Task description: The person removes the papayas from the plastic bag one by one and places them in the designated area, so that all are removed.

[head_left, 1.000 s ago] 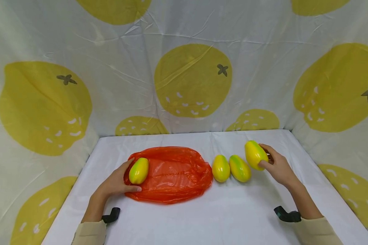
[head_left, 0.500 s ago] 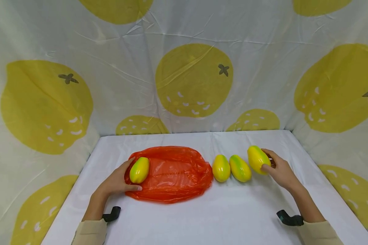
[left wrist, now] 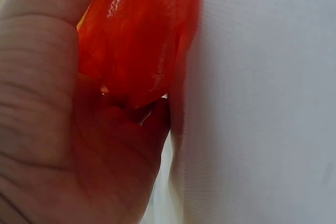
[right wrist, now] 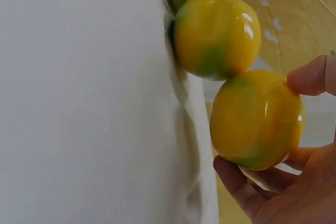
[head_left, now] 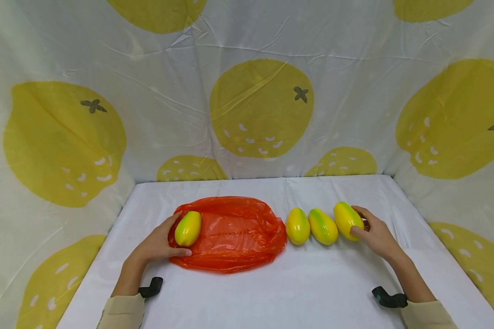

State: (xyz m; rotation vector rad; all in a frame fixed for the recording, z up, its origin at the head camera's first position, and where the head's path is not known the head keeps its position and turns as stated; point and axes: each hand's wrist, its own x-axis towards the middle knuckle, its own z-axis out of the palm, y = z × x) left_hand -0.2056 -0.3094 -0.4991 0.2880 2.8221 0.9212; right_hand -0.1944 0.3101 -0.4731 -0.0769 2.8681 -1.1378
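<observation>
A red plastic bag (head_left: 238,233) lies spread on the white table. On its left end sits one glossy yellow-green oval fruit (head_left: 188,228), papaya-like in shape. My left hand (head_left: 155,240) curves round that end, thumb along the front and fingers behind; up close, red plastic (left wrist: 139,40) fills the grasp and hides the fruit. My right hand (head_left: 376,233) holds another yellow-green oval fruit (head_left: 347,220) between thumb and fingers, low over the table. In the right wrist view, fingertips (right wrist: 228,169) reach under this fruit (right wrist: 257,121), and the thumb presses its other side.
Two more such fruits, one (head_left: 298,226) beside the bag's right end and one (head_left: 323,226) beside the held fruit, rest in a row. A lemon-print cloth (head_left: 251,36) stands behind and at both sides of the table (head_left: 263,297). Each wrist bears a black camera mount (head_left: 389,297).
My right hand has lowered its fruit and shifted it slightly right, beside the two in the row. My left hand and the bag have stayed in place.
</observation>
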